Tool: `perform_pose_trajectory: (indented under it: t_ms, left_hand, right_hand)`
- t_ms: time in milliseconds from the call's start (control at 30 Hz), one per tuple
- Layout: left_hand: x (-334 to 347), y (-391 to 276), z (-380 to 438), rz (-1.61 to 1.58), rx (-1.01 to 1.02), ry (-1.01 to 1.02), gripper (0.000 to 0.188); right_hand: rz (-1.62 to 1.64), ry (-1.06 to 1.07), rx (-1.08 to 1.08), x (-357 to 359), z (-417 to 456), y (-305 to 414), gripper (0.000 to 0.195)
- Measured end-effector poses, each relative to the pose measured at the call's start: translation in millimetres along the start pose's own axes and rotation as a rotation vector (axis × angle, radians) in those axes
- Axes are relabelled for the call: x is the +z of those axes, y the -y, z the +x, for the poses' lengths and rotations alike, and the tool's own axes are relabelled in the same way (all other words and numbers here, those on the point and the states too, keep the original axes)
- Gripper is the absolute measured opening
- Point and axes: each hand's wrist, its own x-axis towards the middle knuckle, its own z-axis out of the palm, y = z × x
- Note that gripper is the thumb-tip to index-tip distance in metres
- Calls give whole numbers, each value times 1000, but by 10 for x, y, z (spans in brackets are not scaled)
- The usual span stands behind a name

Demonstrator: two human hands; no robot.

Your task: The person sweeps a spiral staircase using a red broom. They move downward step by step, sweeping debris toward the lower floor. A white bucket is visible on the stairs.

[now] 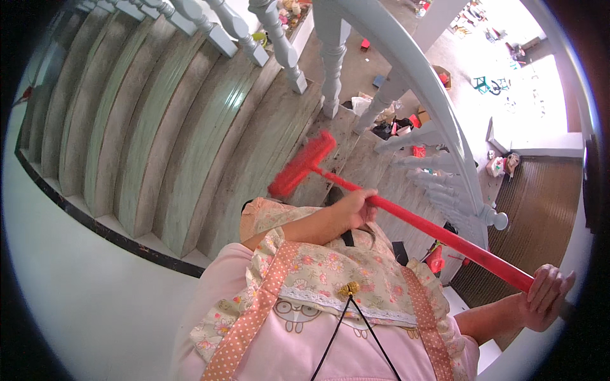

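Note:
A red broom [429,225] runs diagonally across the view, with its blurred red bristle head [302,164] over a stair tread at the centre. My left hand [360,208] is closed around the handle's lower part, not far from the head. Near the handle's far end, at the right, my right hand [548,297] grips it. Dark bits of dirt [336,159] lie on the tread beside the bristles. Whether the bristles touch the step cannot be told. A floral apron [329,271] covers my front, over a pink top.
Stone-look stairs [200,128] curve away at the left, bordered by a black skirting [143,248] and a white wall. A pale balustrade [443,100] bends round the right side. Bags and other items [395,126] lie below, beyond the balusters. A brown ribbed surface [533,209] is at the right.

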Motion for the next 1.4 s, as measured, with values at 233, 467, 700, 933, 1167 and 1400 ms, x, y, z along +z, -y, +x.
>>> perform_pose_trajectory:
  t_ms: [233,467,700,933,1167,1400]
  left_hand:
    - [-291,-735,-32,-3,311,-46,21]
    - [-386,-212,498,36,-136,-87,20]
    - [-326,-99,554,-97,-67,40,20]
    - [-134,-711,427,-285,383,-185,15]
    - [-50,-423,526,-51,136,-101,16]
    - [197,-427,319,-182,195,-116,15]
  right_hand:
    - [1013,194,318,1345,83,599,14]
    - [995,251,426,1191,158,556,14]
    - [1153,406,248,1129,374,312,17]
    - [1328,644,110,2118,122,345,13]
    - [981,464,602,2137,198,678,11]
    - [1126,515,303,2088,501,615,6]
